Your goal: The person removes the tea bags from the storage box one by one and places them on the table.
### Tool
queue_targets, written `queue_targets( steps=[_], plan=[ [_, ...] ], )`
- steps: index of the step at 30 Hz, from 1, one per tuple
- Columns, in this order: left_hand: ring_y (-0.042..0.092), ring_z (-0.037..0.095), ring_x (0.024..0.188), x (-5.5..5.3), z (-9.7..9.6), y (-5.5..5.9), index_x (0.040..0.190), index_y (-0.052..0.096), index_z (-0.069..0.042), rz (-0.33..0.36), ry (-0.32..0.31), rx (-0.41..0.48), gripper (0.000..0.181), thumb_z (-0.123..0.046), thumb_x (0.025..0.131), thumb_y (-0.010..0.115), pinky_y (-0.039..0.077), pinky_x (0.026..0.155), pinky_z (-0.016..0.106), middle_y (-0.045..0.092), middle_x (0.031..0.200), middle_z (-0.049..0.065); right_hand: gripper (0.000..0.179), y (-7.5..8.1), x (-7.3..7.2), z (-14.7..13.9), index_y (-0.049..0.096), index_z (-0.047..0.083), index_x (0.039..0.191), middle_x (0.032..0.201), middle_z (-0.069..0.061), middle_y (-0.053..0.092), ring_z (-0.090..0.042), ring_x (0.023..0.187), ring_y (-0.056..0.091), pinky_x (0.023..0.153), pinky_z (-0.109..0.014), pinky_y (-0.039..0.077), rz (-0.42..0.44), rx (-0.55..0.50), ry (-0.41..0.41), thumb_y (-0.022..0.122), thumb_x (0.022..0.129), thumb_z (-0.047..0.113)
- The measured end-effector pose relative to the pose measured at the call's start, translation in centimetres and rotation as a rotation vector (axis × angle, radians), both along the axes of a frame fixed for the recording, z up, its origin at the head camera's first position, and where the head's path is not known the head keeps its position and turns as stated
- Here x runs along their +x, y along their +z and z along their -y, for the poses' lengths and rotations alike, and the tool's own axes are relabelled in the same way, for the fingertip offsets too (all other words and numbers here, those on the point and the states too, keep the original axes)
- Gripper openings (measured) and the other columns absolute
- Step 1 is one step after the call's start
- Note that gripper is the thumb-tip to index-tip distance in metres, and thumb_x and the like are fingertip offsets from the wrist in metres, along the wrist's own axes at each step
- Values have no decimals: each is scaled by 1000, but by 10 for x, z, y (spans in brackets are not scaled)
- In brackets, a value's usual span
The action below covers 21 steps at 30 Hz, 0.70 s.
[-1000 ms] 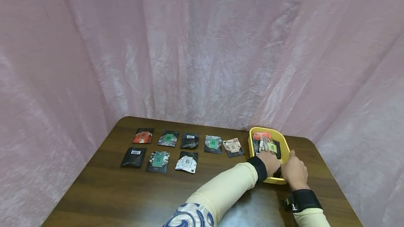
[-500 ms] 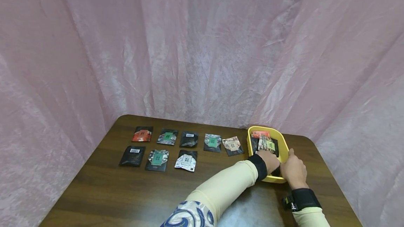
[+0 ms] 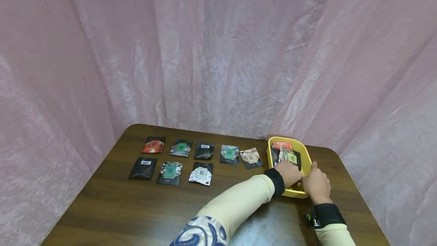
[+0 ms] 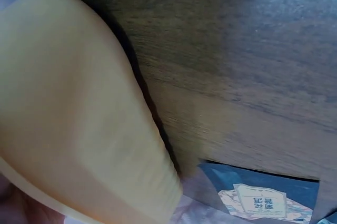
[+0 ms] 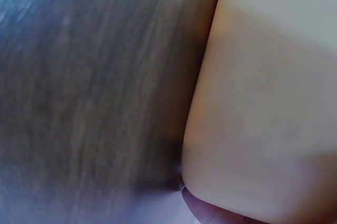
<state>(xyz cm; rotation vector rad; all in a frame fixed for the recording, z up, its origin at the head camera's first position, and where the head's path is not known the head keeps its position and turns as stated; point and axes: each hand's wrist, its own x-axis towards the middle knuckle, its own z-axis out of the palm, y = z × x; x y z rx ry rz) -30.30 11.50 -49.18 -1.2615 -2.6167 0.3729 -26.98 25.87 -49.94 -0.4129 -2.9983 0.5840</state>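
A yellow plastic basket (image 3: pixel 306 154) stands at the table's right, holding several small tea sachets (image 3: pixel 288 156) in black, red and patterned wrappers. My left hand (image 3: pixel 288 174) reaches over its near left side and down into it; the fingertips are hidden there. My right hand (image 3: pixel 316 186) grips the basket's right rim, one digit pointing forward along the outside. In the left wrist view the basket wall (image 4: pixel 79 97) covers most of the hand. The right wrist view is blurred, with a pale wall (image 5: pixel 263 97) close to the camera.
Several flat sachets lie in two rows left of the basket, among them a red one (image 3: pixel 154 145), a white one (image 3: pixel 201 174) and a beige one (image 3: pixel 251 158). They rest on a brown wooden table (image 3: pixel 129 208). A pink curtain (image 3: pixel 218 56) hangs behind the table.
My left hand has shifted slightly left and up inside the basket, showing more of the basket's near end. The right hand stays at the rim. The sachets on the table stay put.
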Motion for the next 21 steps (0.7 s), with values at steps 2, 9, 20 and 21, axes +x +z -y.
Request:
queue_targets(
  steps=[2,9,20,21],
  plan=[
    [76,2,87,-1,2,1,96,78,-37,4,11,17,10,-37,102,69,63,76,25,80,99,-19,79,1,0,1,25,-12,161,126,-44,62,-59,99,67,77,-63,53,6,3,1,58,95,16],
    [75,2,86,-1,7,4,91,76,-36,16,52,67,11,-32,99,70,62,73,27,79,97,-18,81,2,-1,1,24,-13,161,131,-47,59,-63,105,65,82,-65,53,19,12,11,59,93,14],
    [72,1,83,9,16,11,86,71,-36,-9,28,125,10,-36,95,73,58,80,25,77,91,-20,76,1,-2,-1,27,-13,158,121,-45,63,-60,99,67,78,-64,54,3,18,7,58,95,16],
    [73,1,84,9,18,11,86,71,-35,-9,24,144,8,-36,95,73,58,80,24,77,92,-21,75,1,-3,-2,28,-14,157,120,-45,63,-60,98,67,77,-64,54,2,19,7,58,95,16]
  ],
)
